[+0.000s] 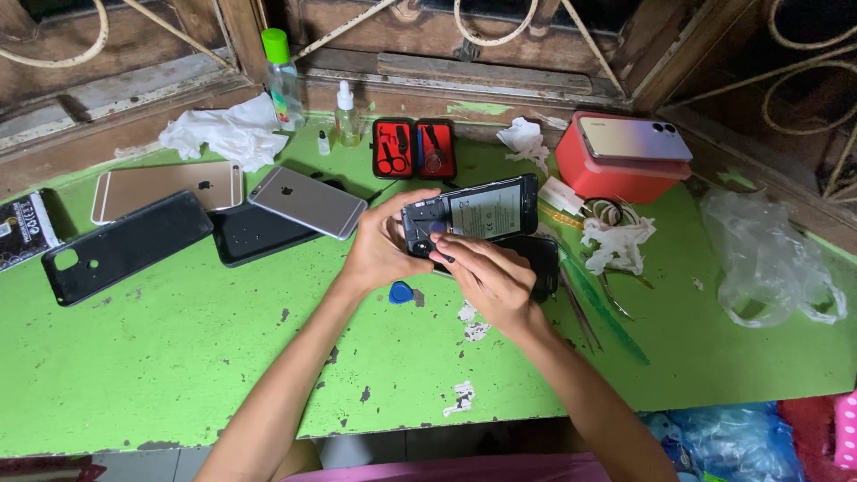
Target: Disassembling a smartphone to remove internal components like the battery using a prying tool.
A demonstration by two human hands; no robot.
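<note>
Fingers of the left hand [379, 250] grasp the opened phone [471, 214] while the right hand [486, 277] pinches at its nine-o'clock end above the green surface [178, 357], likely mid-disassembly, so steady prying seems due.

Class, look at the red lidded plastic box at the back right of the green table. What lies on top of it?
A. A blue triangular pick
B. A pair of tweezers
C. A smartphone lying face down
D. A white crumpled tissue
C: a smartphone with a pale iridescent back lies flat, camera side up, on the red lidded plastic box.
</note>
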